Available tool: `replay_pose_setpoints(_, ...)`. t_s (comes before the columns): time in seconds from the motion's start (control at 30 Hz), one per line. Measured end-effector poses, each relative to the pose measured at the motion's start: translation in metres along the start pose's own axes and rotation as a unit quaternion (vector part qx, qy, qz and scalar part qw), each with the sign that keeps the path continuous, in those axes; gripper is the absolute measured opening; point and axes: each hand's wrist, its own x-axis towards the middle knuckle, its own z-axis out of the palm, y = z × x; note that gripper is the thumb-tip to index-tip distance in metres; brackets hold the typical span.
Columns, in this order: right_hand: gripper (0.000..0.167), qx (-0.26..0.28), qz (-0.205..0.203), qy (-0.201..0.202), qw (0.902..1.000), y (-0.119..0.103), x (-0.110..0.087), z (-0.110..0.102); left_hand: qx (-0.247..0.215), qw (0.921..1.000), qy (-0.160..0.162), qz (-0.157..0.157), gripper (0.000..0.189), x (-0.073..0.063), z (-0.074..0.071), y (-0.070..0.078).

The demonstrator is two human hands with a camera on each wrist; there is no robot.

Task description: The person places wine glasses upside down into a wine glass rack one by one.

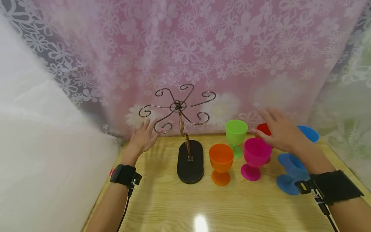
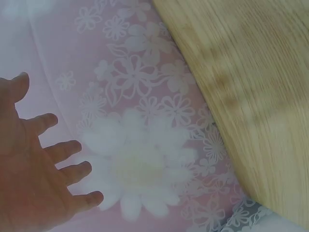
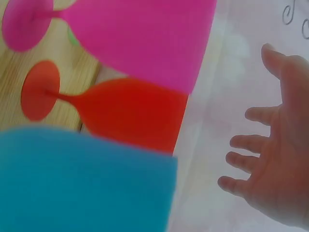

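My left hand (image 1: pixel 143 137) is spread with straight fingers near the table's far left, beside a metal rack (image 1: pixel 178 106) of curled wire arms on a black oval base (image 1: pixel 190 167). Nothing is in its palm in the left wrist view. Over the goblets at the right hovers my right hand (image 1: pixel 279 130), fingers extended and holding nothing. Below and around it stand a magenta goblet (image 1: pixel 257 153), a red goblet (image 3: pixel 130 113), partly hidden in the head view, and blue goblets (image 1: pixel 295 170) partly covered by the forearm. An orange goblet (image 1: pixel 221 158) and a green goblet (image 1: pixel 236 132) stand nearer the rack.
The wood-grain table (image 1: pixel 226 206) ends at a pink flowered curtain (image 1: pixel 188 58) behind. A white sheet (image 1: pixel 52 145) hangs along the left side, a pale patterned one (image 1: pixel 345 109) along the right. Cables (image 1: pixel 124 212) trail from both wrist cameras.
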Motion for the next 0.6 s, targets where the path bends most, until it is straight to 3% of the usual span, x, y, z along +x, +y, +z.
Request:
replay_pose_setpoints(0.27, 0.093, 0.025, -0.012, 0.016, 0.9995, -0.024, -0.007, 0.000, -0.029, 0.9991, 0.028, 0.012, 0.071, -0.014, 0.005, 0.006)
replay_pose_setpoints(0.4, 0.091, 0.032, -0.030, 0.050, 0.9978, -0.038, -0.012, -0.001, -0.045, 0.9982, 0.036, 0.016, 0.075, -0.018, 0.008, 0.011)
replay_pose_setpoints(0.6, 0.090, 0.082, -0.040, 0.086, 0.9921, -0.058, -0.020, 0.010, -0.109, 0.9911, 0.068, 0.034, 0.075, -0.021, 0.021, 0.024)
